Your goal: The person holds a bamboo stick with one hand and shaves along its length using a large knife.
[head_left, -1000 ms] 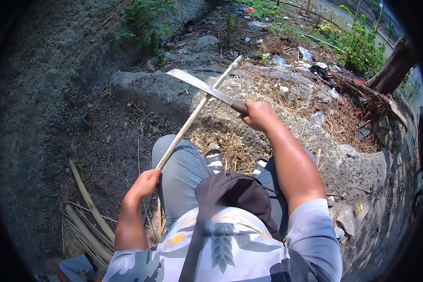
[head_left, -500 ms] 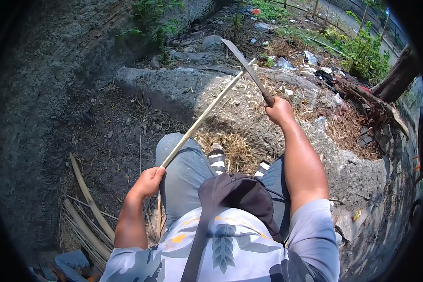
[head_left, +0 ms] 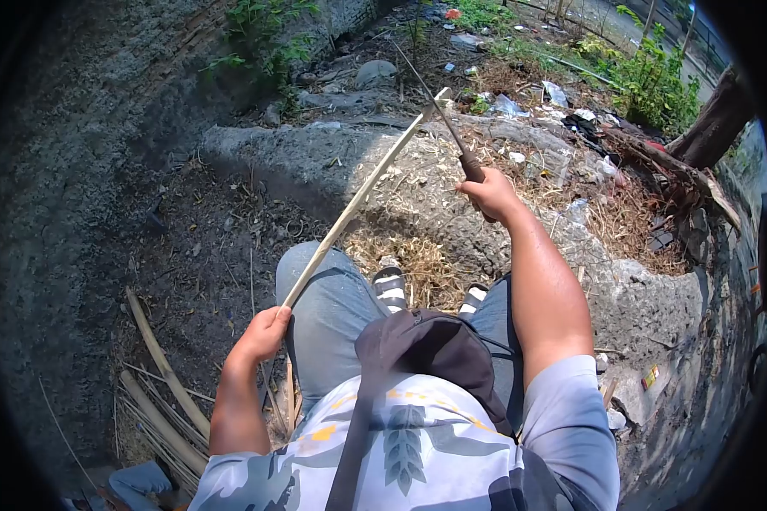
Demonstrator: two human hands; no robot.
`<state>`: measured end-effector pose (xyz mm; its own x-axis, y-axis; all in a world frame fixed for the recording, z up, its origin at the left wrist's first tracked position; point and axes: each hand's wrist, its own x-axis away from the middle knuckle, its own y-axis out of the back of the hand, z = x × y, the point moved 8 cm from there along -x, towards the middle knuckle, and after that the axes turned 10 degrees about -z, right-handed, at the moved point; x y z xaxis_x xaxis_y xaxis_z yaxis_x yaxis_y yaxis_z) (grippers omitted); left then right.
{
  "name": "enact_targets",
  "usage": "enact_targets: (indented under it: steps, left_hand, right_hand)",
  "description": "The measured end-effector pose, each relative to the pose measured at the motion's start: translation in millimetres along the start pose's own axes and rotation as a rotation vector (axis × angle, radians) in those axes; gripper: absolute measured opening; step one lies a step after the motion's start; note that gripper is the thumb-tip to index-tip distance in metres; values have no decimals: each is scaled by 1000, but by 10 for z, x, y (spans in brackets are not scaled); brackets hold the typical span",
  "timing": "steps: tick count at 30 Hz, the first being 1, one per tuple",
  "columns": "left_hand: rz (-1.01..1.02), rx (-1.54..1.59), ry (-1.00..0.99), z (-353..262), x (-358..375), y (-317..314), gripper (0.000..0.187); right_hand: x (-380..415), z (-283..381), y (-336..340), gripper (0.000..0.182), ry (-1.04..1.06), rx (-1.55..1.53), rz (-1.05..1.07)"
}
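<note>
My left hand [head_left: 266,332] is closed around the near end of a long pale strip, apparently split bamboo [head_left: 355,204]. The strip slants up and away to the right, crossing over my knee in this view. In my right hand [head_left: 493,196] is a machete [head_left: 470,167], held by its brown handle. Its blade shows nearly edge-on, pointing up and to the left, and overlaps the strip close to the far tip. Shavings [head_left: 418,268] lie around my sandalled feet below.
Longer bamboo pieces [head_left: 169,362] lie at my left. Beyond my feet runs a broken concrete ledge [head_left: 273,162] with scattered litter. A rough wall [head_left: 60,196] rises on the left. A tree trunk [head_left: 720,119] leans at the far right. Another person's trouser leg [head_left: 141,485] shows at lower left.
The machete blade has turned from showing its broad side to nearly edge-on. My right hand has shifted slightly left, its grip rotated. The strip is still held in my left hand.
</note>
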<state>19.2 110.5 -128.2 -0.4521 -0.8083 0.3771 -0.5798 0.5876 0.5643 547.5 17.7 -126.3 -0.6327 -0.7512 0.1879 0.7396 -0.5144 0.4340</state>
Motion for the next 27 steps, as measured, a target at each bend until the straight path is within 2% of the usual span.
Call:
enact_targets:
  steps: [2,4,5,9,12,14,15,16,18,20,23,24,26,27]
  left_hand:
    - [27,29,38,41,-9,5,48]
    - [39,53,22,60,-40,-11,48]
    - [44,59,35,59,-44,-9,48]
    - [56,71,63,40,-10,-15,46]
    - [10,3,10,51,-10,13,48]
    - [-18,-23,-24,72,-17,24,49]
    - [-24,-15,-32,77,-14,24,49]
    - [-28,-6,-40,65,-3,12,49]
    - [-53,-33,-68,-53,15,-13,48]
    - [-61,-37,-70,-140,39,26,48]
    - [-26,-15,-40,-150,3,-9,48]
    - [-20,-12,-29,-69,-7,-2,48]
    - [-12,-4,-18,33,-13,-18,48]
    - [-14,3,-25,49,-7,-21,48]
  right_hand:
    - [28,64,28,30,112,239,-56]
    - [267,440,73,28,270,547,-139]
    - [314,479,15,26,284,643,-114]
    - [622,794,-342,25,476,785,58]
    - [694,920,-476,21,709,840,38]
    - [665,965,-323,17,750,877,-72]
    - [548,864,-198,16,698,903,-121]
    - [396,724,-33,17,552,843,-174]
    - [178,320,381,22,160,685,-346]
    - [118,122,540,25,31,646,-377]
    - [226,305,486,25,66,614,-385]
    - [130,223,432,26,141,557,-390]
    - [15,-30,204,30,-21,68,-70]
    - [133,37,118,31,-72,-172,23]
